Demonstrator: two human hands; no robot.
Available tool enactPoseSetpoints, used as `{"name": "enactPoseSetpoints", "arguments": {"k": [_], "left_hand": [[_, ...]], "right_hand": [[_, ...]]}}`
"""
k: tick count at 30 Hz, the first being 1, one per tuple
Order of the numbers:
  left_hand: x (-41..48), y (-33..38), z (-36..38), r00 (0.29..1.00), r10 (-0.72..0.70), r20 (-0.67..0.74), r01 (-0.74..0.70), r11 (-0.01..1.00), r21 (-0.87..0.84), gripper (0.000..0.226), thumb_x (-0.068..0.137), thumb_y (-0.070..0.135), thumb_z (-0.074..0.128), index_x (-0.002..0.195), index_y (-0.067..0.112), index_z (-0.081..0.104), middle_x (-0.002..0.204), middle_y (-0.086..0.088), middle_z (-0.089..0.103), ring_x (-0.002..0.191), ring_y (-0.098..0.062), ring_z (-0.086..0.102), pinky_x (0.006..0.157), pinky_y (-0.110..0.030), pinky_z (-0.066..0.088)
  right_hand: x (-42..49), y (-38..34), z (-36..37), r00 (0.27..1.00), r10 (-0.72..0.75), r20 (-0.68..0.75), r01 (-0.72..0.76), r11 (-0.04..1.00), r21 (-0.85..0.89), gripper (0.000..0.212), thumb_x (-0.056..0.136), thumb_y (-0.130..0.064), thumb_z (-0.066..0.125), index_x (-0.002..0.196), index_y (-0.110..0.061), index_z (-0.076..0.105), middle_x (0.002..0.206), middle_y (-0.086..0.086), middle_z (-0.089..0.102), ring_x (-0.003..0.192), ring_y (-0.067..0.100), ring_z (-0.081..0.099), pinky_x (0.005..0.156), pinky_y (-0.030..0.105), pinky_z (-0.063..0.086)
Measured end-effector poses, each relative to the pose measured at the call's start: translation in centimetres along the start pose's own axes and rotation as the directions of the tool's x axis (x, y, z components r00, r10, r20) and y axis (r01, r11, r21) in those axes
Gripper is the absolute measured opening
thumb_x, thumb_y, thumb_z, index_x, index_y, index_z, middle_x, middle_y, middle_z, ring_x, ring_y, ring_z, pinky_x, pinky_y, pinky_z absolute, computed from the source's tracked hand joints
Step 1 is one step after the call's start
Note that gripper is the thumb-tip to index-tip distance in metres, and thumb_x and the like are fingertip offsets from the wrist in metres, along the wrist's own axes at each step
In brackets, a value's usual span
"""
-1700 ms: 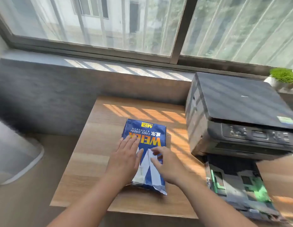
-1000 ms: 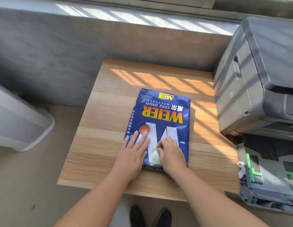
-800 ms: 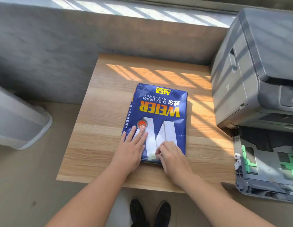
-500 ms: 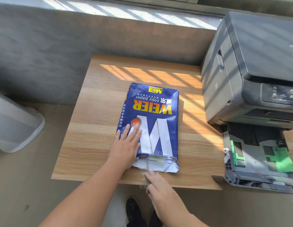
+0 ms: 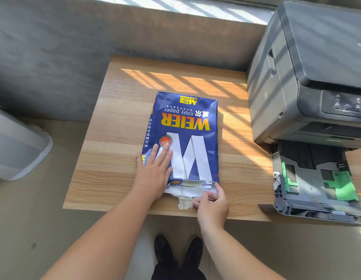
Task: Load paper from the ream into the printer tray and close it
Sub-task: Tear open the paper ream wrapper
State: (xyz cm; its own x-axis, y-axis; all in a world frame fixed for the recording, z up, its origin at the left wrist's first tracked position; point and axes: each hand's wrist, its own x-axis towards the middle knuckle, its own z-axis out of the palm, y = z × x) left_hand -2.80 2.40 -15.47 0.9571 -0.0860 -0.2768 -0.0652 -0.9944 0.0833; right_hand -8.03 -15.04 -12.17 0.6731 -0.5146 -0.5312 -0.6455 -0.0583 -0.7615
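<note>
Leftmost, a pale grey plastic bin (image 5: 18, 146) stands on the floor beside the light wooden worktop (image 5: 115, 126). Centrally, the blue wrapped paper ream (image 5: 187, 126) lies flat; the left hand (image 5: 153, 174) presses it, fingers flat and spread. The right hand (image 5: 213, 207) pinches the torn white wrapper flap (image 5: 185, 202). Rightward, the dark grey printer (image 5: 308, 73) has its pulled-out grey tray (image 5: 308, 190), which holds no paper, only green guides.

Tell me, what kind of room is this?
Probably a small office corner or home workspace. A printer sits on a wooden table under a sunny window sill, its tray pulled out, and a ream of copy paper lies beside it.
</note>
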Motion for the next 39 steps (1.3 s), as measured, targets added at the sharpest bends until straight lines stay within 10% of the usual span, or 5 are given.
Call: {"name": "enactPoseSetpoints", "arguments": {"k": [5, 13, 23, 33, 39], "left_hand": [[0.0, 0.0, -0.4, 1.0, 0.001, -0.007, -0.001, 0.999, -0.048, 0.056, 0.102, 0.041, 0.013, 0.155, 0.026, 0.002, 0.165, 0.008, -0.006, 0.151, -0.022, -0.007, 0.115, -0.066, 0.012], [0.1, -0.1, -1.0, 1.0, 0.013, 0.002, -0.013, 0.998, -0.059, 0.055, 0.102, 0.04, 0.013, 0.154, 0.024, 0.005, 0.166, 0.006, -0.002, 0.151, -0.023, -0.006, 0.116, -0.063, 0.015], [0.1, -0.4, -1.3, 1.0, 0.001, 0.027, 0.001, 0.997, -0.081, 0.054, 0.103, 0.042, 0.016, 0.154, 0.026, 0.007, 0.165, 0.008, -0.002, 0.151, -0.021, -0.006, 0.115, -0.064, 0.016], [0.6, -0.8, -1.8, 0.999, -0.015, 0.048, 0.021, 0.992, -0.127, 0.053, 0.104, 0.04, 0.017, 0.154, 0.022, 0.012, 0.166, 0.005, 0.004, 0.151, -0.019, -0.002, 0.117, -0.061, 0.018], [0.5, -0.7, -1.5, 0.999, -0.024, 0.046, 0.028, 0.995, -0.091, 0.054, 0.103, 0.041, 0.016, 0.154, 0.022, 0.01, 0.166, 0.004, 0.004, 0.151, -0.02, -0.002, 0.116, -0.062, 0.02]], "right_hand": [[0.6, 0.4, 0.9, 1.0, -0.027, -0.014, 0.026, 0.996, -0.081, 0.038, 0.09, -0.015, 0.057, 0.125, -0.032, 0.06, 0.1, -0.003, 0.068, 0.062, 0.018, 0.075, 0.077, 0.047, 0.063], [1.2, -1.1, 1.4, 0.996, -0.04, -0.081, 0.026, 0.986, -0.163, 0.006, 0.084, -0.024, 0.07, 0.084, -0.028, 0.066, 0.09, -0.009, 0.069, 0.081, 0.017, 0.067, 0.068, 0.032, 0.05], [2.3, -2.6, 0.5, 0.956, 0.212, 0.204, -0.241, 0.962, 0.126, 0.011, 0.092, 0.004, 0.062, 0.094, -0.006, 0.059, 0.077, 0.011, 0.071, 0.029, 0.003, 0.04, 0.034, 0.012, 0.034], [3.9, -1.6, -4.9, 0.743, 0.163, 0.649, -0.318, 0.939, 0.129, 0.033, 0.098, 0.004, 0.048, 0.127, -0.004, 0.06, 0.081, 0.007, 0.059, 0.046, 0.009, 0.036, 0.044, 0.019, 0.026], [4.6, -2.3, -6.2, 0.644, 0.225, 0.731, -0.321, 0.947, -0.009, 0.028, 0.096, 0.004, 0.053, 0.121, 0.0, 0.065, 0.111, 0.016, 0.076, 0.097, 0.029, 0.071, 0.084, 0.035, 0.061]]}}
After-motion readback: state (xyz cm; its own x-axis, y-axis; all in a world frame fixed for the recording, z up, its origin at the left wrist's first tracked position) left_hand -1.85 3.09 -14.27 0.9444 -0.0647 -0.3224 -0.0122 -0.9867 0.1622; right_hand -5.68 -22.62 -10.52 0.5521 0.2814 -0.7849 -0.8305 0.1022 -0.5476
